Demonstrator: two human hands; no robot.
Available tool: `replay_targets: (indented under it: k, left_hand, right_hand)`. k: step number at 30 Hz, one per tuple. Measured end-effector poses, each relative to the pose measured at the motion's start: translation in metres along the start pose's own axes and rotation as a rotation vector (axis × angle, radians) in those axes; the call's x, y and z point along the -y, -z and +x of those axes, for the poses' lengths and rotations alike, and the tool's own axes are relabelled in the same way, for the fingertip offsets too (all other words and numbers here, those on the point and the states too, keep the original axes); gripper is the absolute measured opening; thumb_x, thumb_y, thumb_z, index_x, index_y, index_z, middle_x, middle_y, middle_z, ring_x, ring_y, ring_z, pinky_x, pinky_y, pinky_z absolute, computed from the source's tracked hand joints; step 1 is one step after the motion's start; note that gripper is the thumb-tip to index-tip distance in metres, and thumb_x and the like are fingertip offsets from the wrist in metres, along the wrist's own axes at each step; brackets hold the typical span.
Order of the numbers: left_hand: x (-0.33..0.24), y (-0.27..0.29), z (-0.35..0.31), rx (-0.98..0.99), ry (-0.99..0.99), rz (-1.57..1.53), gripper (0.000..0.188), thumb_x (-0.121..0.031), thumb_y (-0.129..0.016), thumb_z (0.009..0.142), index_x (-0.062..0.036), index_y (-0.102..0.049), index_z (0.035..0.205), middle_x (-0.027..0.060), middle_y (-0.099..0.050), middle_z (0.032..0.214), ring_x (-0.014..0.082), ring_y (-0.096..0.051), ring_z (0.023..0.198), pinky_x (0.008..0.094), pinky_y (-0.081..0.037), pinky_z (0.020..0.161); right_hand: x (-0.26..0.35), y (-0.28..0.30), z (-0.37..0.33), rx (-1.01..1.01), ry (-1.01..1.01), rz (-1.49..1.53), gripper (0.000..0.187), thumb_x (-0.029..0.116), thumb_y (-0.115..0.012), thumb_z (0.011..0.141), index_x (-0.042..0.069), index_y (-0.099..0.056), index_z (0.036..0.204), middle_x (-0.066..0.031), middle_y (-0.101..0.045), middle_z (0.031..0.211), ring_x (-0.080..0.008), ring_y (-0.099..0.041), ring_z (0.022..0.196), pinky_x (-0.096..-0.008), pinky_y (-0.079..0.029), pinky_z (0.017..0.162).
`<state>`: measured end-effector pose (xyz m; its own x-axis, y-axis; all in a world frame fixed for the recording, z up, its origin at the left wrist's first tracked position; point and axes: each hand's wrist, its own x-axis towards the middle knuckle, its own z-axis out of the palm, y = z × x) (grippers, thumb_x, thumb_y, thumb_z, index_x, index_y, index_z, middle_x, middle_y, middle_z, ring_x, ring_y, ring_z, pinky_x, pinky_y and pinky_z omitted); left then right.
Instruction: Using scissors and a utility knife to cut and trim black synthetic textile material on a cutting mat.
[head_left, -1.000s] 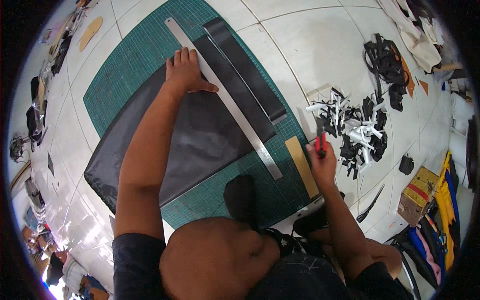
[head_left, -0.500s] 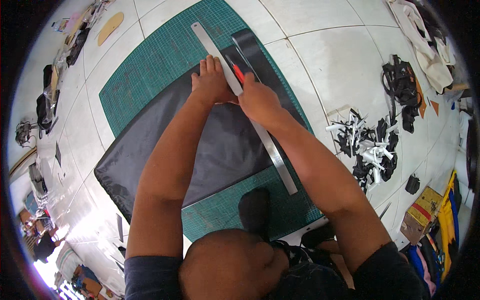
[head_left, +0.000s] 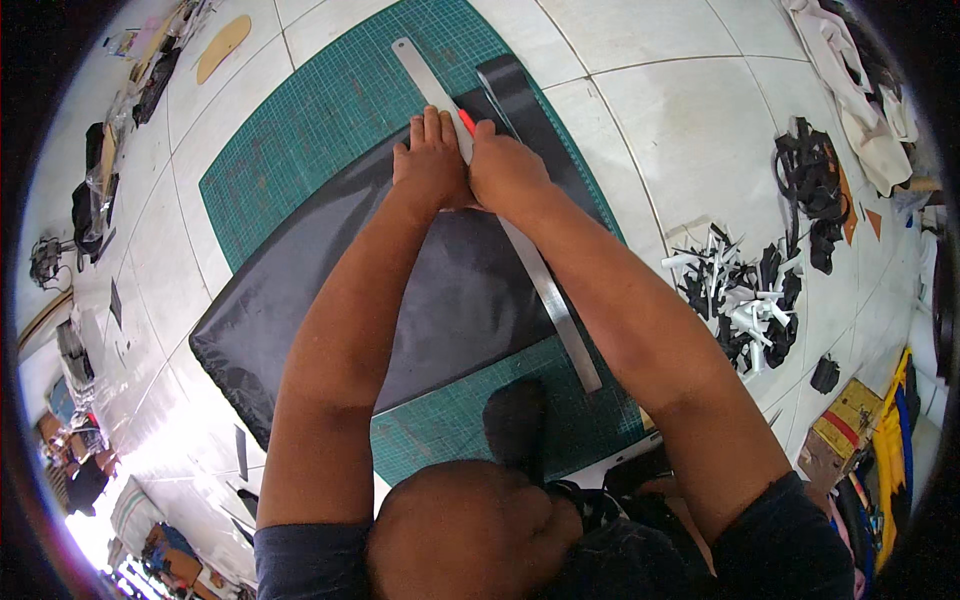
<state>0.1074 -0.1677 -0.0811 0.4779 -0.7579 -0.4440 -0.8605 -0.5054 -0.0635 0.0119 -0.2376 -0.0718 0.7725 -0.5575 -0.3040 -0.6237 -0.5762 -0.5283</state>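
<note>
A long steel ruler (head_left: 548,290) lies slantwise across black sheet material (head_left: 455,290), which rests on a green gridded cutting mat (head_left: 300,140). My left hand (head_left: 430,168) presses down on the ruler and the sheet, its fingers stretched out. Close beside it, my right hand (head_left: 508,172) is closed round a red-handled utility knife (head_left: 466,121) at the ruler's right edge. Only a bit of the red handle shows; the blade is hidden. To the right of the ruler, a black strip (head_left: 503,88) folds over at its far end.
White floor tiles (head_left: 680,130) surround the mat. A heap of black and white scraps (head_left: 740,300) lies to the right, with black straps (head_left: 810,180) beyond it. A yellow box (head_left: 845,420) stands at the lower right. My dark-covered foot (head_left: 515,420) rests on the mat's near part.
My right hand has moved away from me along the ruler with the utility knife, closer against my left hand. The left hand stays pressed down. The whole view has shifted slightly.
</note>
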Motion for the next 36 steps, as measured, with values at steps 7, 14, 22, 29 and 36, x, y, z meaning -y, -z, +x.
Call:
replay_targets:
  k: [7,14,22,29,36]
  left_hand:
    - [-0.003,0.010,0.004,0.046,-0.019,0.060,0.145,-0.073,-0.081,0.048,0.0028,-0.010,0.150,0.0205,-0.013,0.158,0.0370,-0.016,0.146,0.0536,-0.034,0.108]
    - [-0.006,0.009,-0.004,0.011,-0.008,-0.001,0.145,-0.074,-0.080,0.048,0.0046,-0.013,0.150,0.0207,-0.014,0.157,0.0369,-0.017,0.146,0.0524,-0.033,0.109]
    - [0.000,0.003,-0.003,-0.043,-0.025,-0.006,0.146,-0.074,-0.081,0.047,0.0044,-0.013,0.150,0.0213,-0.017,0.156,0.0369,-0.016,0.146,0.0519,-0.033,0.110]
    - [-0.004,0.002,0.000,-0.054,-0.041,-0.031,0.145,-0.074,-0.081,0.047,0.0050,-0.015,0.149,0.0221,-0.017,0.156,0.0376,-0.018,0.145,0.0532,-0.032,0.110]
    - [0.013,0.002,-0.011,-0.033,-0.005,-0.011,0.145,-0.077,-0.077,0.050,0.0019,-0.011,0.152,0.0189,-0.013,0.159,0.0362,-0.014,0.147,0.0517,-0.027,0.112]
  right_hand:
    - [0.008,0.027,-0.005,0.151,-0.076,-0.042,0.029,0.013,-0.052,0.091,-0.004,-0.049,0.114,-0.0280,-0.066,0.105,-0.0393,-0.065,0.102,-0.0480,-0.051,0.089]
    - [-0.039,0.010,-0.113,0.268,-0.194,0.025,0.033,0.009,-0.047,0.091,-0.004,-0.040,0.120,-0.0296,-0.065,0.098,-0.0446,-0.065,0.095,-0.0525,-0.051,0.083]
    - [-0.073,0.020,-0.261,0.484,-0.354,0.009,0.031,0.010,-0.050,0.091,0.000,-0.037,0.117,-0.0298,-0.065,0.091,-0.0468,-0.064,0.090,-0.0562,-0.050,0.080]
    - [-0.083,0.033,-0.300,0.562,-0.445,-0.101,0.029,0.013,-0.052,0.091,0.001,-0.038,0.113,-0.0302,-0.064,0.093,-0.0471,-0.064,0.089,-0.0564,-0.050,0.080]
    - [-0.048,0.077,-0.254,0.412,-0.295,0.068,0.033,0.018,-0.053,0.092,0.001,-0.037,0.115,-0.0299,-0.063,0.092,-0.0482,-0.063,0.086,-0.0559,-0.049,0.075]
